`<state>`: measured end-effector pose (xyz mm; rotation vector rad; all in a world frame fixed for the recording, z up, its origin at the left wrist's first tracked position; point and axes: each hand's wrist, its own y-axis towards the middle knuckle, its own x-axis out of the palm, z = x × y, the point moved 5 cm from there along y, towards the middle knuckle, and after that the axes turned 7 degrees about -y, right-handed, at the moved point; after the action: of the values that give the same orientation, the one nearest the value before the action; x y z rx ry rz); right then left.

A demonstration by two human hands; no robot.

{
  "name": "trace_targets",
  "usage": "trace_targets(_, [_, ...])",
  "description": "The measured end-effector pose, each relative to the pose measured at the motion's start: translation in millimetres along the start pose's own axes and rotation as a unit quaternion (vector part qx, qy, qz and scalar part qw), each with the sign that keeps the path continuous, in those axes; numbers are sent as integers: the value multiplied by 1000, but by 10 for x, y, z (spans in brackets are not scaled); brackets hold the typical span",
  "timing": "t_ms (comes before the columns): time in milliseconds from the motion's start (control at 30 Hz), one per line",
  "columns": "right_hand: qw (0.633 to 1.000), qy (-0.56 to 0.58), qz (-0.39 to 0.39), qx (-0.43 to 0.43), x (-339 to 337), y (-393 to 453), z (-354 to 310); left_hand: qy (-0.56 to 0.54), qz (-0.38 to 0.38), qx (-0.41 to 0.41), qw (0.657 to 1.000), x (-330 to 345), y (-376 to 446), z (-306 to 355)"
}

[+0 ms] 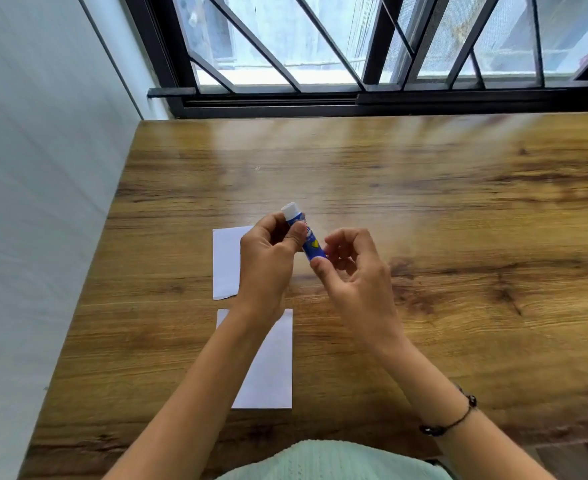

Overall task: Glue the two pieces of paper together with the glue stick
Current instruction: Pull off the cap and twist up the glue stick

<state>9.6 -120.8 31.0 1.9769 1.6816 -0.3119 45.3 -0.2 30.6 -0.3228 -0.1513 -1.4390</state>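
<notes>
Glue stick (304,235) was held above the tabletop (424,202), tilted, white cap end pointing away from the person. Left hand (268,258) had its grip clenched round the upper barrel just under the cap, thumb across the label. Right hand (353,268) pinched the lower end between thumb and fingertips, probably at the twist base.

Far paper (226,261) lay flat directly beneath the left grip, partly hidden by it. Near paper (271,368) lay nearer the person, under the left forearm; a gap of bare wood separated the two.

Judgement: stick is light, rigid, smooth plastic, may slip if held loosely; best held mid-barrel. Cap appeared on, so uncapping likely comes first. Sheets are thin, limp, prone to sliding and wrinkling under the glue; pin one edge while spreading.
</notes>
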Motion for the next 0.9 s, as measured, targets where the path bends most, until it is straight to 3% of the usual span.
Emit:
trace_targets(200, [999, 25, 30, 16, 65, -13, -33, -55, 40, -13, 998, 32, -22, 15])
trace_targets(333, [987, 133, 28, 83, 69, -11, 22, -75, 46, -13, 996, 14, -40, 39])
trace_targets(400, [956, 255, -7, 146, 117, -28, 59, -71, 42, -7, 997, 12, -53, 45])
trace_targets(467, [893, 392, -55, 215, 203, -52, 71, -62, 38, -3, 997, -4, -59, 44])
trace_targets(567, [835, 463, -112, 277, 281, -72, 70, -43, 39, 4, 998, -37, -55, 35])
trace_targets(700, [847, 449, -130, 254, 296, -99, 52, -8, 47, 23, 999, -81, -36, 35])
trace_targets(833, [879, 416, -79, 218, 294, -146, 82, 3, 47, 33, 998, -84, -60, 45])
trace_targets(900, [877, 419, -67, 223, 300, -162, 94, 5, 41, 35, 999, -73, -81, 52])
